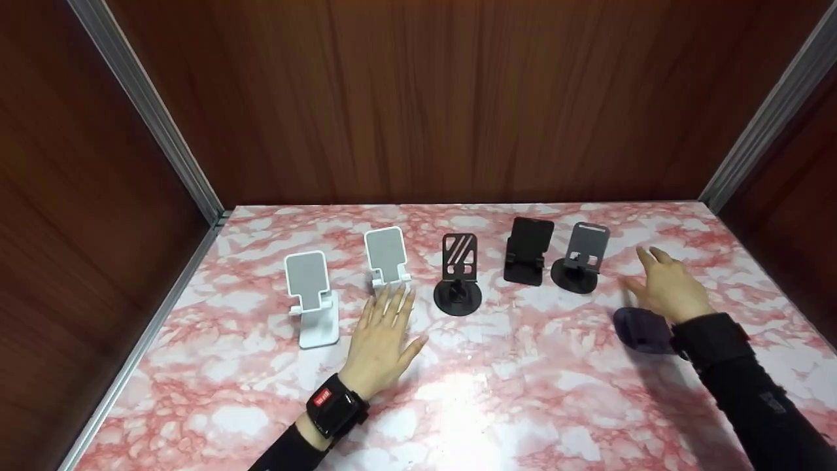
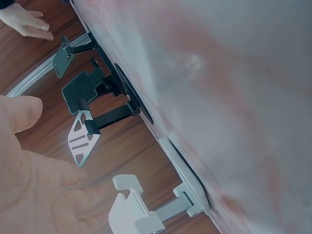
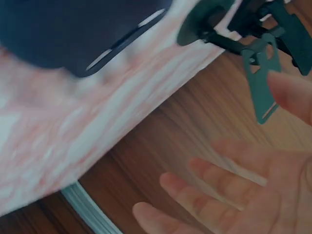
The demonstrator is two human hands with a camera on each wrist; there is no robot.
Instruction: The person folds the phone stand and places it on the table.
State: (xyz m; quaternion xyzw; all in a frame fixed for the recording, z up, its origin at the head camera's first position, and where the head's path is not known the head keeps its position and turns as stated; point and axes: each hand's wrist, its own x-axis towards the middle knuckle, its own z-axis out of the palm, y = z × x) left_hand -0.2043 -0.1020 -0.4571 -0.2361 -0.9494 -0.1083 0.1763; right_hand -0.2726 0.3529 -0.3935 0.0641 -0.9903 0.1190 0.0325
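Note:
My left hand hangs with straight fingers in front of the second white phone stand, overlapping its base in the head view. In the left wrist view a gap shows between that hand's fingers and the white stand. A second white phone stand stands to its left. My right hand is held above a dark purple phone stand, partly hidden under hand and wrist; its fingers are loosely spread, holding nothing. Left of that hand is a dark grey phone stand on a round base.
A black slotted phone stand with a round base stands mid-row, beside a black folding phone stand. Red-and-white marbled tabletop lies beneath. Brown wood-grain panels and metal posts enclose the back and sides.

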